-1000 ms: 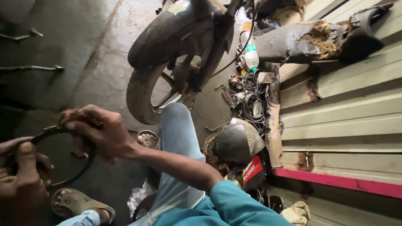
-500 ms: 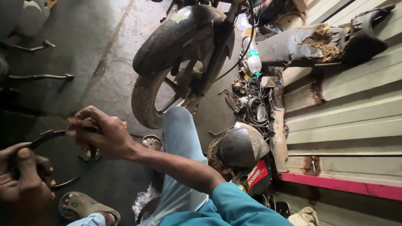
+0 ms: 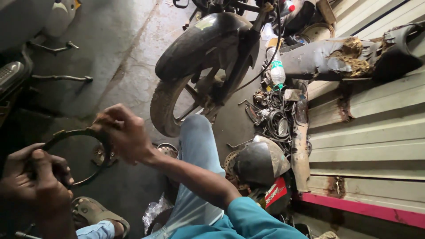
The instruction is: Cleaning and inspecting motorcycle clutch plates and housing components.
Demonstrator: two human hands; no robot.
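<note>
A thin, dark metal ring plate (image 3: 75, 132) with notches on its rim is held between both hands, low on the left. My right hand (image 3: 121, 132) grips its upper right edge with the fingers curled over it. My left hand (image 3: 37, 177) grips the ring's lower left side. Behind the ring lies wet, oily concrete floor (image 3: 106, 57). My knee in light blue jeans (image 3: 197, 141) rises just right of the right hand, and my sandalled foot (image 3: 95, 214) shows below the ring.
A motorcycle front wheel with black mudguard (image 3: 199, 57) stands ahead. Cables, small parts and a plastic bottle (image 3: 277, 71) lie against a corrugated metal wall (image 3: 372, 132). A grey headlamp shell (image 3: 261, 161) sits by my knee. Metal levers (image 3: 62, 79) lie at left.
The view has shifted so the motorcycle wheel and the ring sit lower and more to the right. Both hands have kept their hold on the ring.
</note>
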